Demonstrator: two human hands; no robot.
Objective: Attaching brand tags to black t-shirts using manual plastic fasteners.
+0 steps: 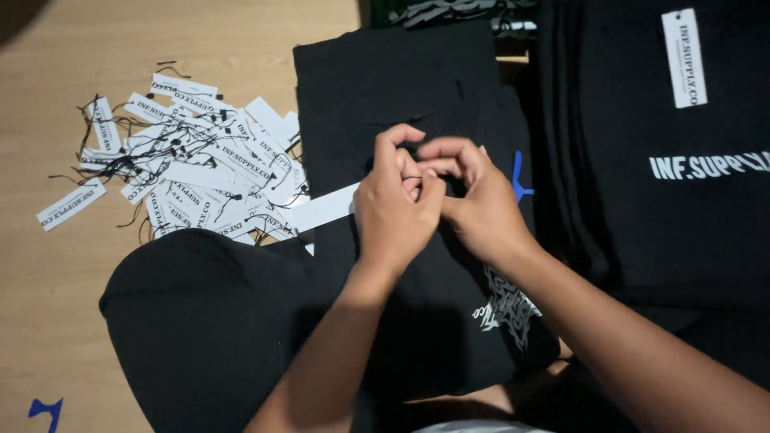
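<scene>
My left hand [393, 204] and my right hand [473, 196] meet over a folded black garment [385, 80] lying in front of me. Both have their fingers pinched together around something small and dark, likely a thin string; I cannot make it out clearly. A white paper hang tag [325, 208] sticks out to the left from under my left hand. The garment carries a white graphic print [505, 309] near my right forearm and a small blue mark [520, 180] beside my right hand.
A heap of white hang tags with black strings [192, 164] lies on the wooden floor [48, 321] at the left. A stack of black garments [666, 224] with white lettering and a tag [684, 56] sits at the right. My black-clad knee [200, 321] is below.
</scene>
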